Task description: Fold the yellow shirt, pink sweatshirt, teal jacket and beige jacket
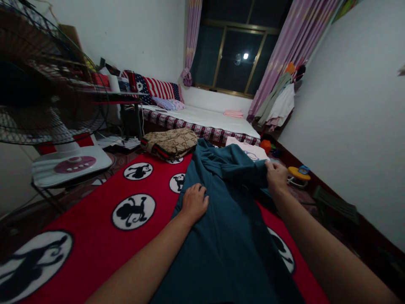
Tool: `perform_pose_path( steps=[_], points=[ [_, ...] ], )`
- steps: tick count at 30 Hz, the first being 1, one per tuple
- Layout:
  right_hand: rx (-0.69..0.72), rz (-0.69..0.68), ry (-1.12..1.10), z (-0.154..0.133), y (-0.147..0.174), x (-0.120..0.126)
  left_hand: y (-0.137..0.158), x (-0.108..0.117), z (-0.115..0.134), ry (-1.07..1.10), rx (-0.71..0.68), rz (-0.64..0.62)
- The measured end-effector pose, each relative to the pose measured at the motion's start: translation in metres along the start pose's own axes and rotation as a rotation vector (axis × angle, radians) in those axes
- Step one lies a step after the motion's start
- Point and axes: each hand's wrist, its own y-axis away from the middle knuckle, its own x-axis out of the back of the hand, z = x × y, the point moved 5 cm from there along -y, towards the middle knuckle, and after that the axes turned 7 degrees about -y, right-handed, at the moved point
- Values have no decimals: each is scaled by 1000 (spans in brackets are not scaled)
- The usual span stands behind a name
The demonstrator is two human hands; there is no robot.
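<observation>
A long teal garment point(221, 219) lies spread over a red blanket point(95, 219) printed with black monkey figures in white circles. My left hand point(193, 202) rests on the garment's left side, palm down, with the fingers lying on the cloth. On the other side, my right hand point(276, 173) pinches the end of a sleeve-like part and holds it slightly raised. Folds bunch up across the garment's upper part. Just beyond it lies a pale pink piece of clothing point(249, 150) with a print. A tan patterned bag point(172, 142) sits by the garment's top left.
At the left, a fan point(50, 93) stands close to the blanket's edge. A second bed point(202, 116) with pillows runs below the window at the back. Clothes point(281, 103) hang by the right wall, above a small yellow stool point(299, 173).
</observation>
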Motion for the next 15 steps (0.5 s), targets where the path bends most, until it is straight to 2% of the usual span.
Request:
perform_pose_path(
  steps=[5, 9, 12, 15],
  points=[
    [-44, -9, -143, -8, 19, 7, 0, 11, -4, -59, 31, -6],
    [-50, -99, -194, -19, 24, 8, 1, 12, -23, -102, 55, -51],
    [-44, -183, -183, -34, 31, 5, 6, 9, -41, -98, 47, -166],
    [38, -240, -159, -63, 45, 2, 16, 8, -50, -70, -18, -295]
  ],
)
